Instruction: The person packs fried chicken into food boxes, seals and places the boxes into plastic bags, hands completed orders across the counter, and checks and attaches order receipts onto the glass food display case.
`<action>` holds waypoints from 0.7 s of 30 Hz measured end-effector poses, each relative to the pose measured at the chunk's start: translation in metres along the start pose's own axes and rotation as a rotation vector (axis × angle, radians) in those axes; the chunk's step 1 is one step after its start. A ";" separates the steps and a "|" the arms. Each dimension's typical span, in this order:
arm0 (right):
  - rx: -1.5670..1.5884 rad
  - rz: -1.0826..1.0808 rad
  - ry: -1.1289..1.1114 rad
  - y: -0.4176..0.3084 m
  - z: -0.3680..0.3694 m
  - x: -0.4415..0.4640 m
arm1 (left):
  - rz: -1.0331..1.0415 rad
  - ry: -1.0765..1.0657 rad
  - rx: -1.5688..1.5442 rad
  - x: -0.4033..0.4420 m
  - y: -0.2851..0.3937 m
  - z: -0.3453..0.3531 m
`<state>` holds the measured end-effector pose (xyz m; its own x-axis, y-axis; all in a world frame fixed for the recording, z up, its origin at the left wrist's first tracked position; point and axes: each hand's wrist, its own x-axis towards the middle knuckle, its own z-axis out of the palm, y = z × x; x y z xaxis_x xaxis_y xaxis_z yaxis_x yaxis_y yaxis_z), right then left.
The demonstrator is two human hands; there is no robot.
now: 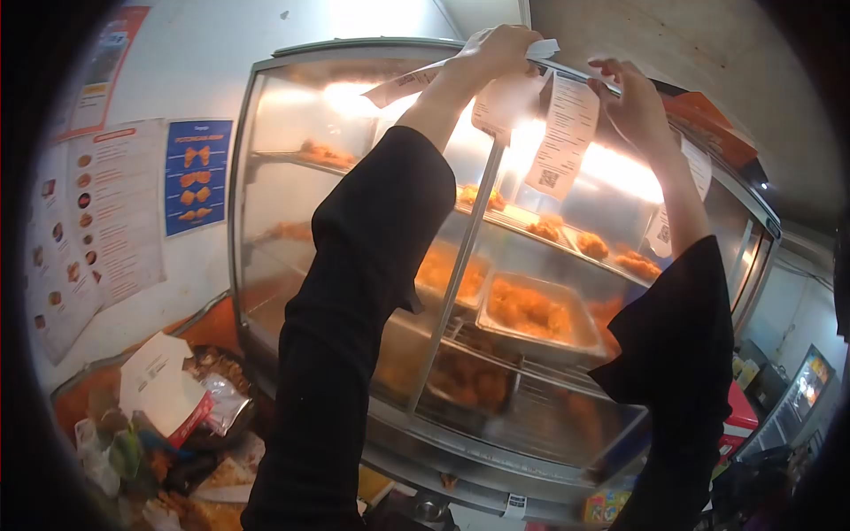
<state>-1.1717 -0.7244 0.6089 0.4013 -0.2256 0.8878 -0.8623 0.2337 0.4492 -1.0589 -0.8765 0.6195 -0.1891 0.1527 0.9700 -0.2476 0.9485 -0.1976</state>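
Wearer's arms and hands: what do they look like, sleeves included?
Loose black sleeves, no visible markings or cables. The left sleeve bunches in folds; the right sleeve flares wide at its opening. Both end short of the wrist. Left hand and right hand: no gloves.

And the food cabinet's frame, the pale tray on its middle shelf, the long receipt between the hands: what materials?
Frame: metal, likely aluminium or steel; grey, soft sheen.
Tray: probably stainless steel, smooth; the pale rim catches the light, though coated metal isn't ruled out.
Receipt: thin paper, possibly thermal; hangs limp, dark print and QR code.
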 end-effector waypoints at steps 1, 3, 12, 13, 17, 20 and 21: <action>-0.008 0.002 -0.006 0.004 0.006 0.004 | -0.003 -0.060 0.005 0.000 -0.004 0.006; -0.042 -0.019 -0.109 0.011 0.014 0.009 | 0.043 -0.004 -0.055 -0.003 -0.011 0.016; 0.084 -0.026 -0.187 0.016 0.015 0.011 | 0.186 -0.234 -0.240 0.005 -0.030 -0.003; 0.098 -0.013 -0.162 0.016 0.013 0.011 | 0.150 -0.271 -0.432 0.005 -0.031 -0.007; 0.002 0.014 -0.226 0.022 0.002 0.011 | 0.080 -0.275 -0.468 0.003 -0.026 -0.005; -0.069 0.040 -0.271 0.031 -0.009 0.007 | 0.131 -0.104 -0.316 0.006 -0.011 0.003; -0.179 -0.044 -0.214 0.035 -0.012 0.004 | 0.124 -0.090 -0.259 0.007 -0.005 0.005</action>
<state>-1.1963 -0.7062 0.6295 0.3461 -0.4292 0.8342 -0.7695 0.3789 0.5142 -1.0638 -0.8818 0.6266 -0.2893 0.2577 0.9219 0.0308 0.9651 -0.2601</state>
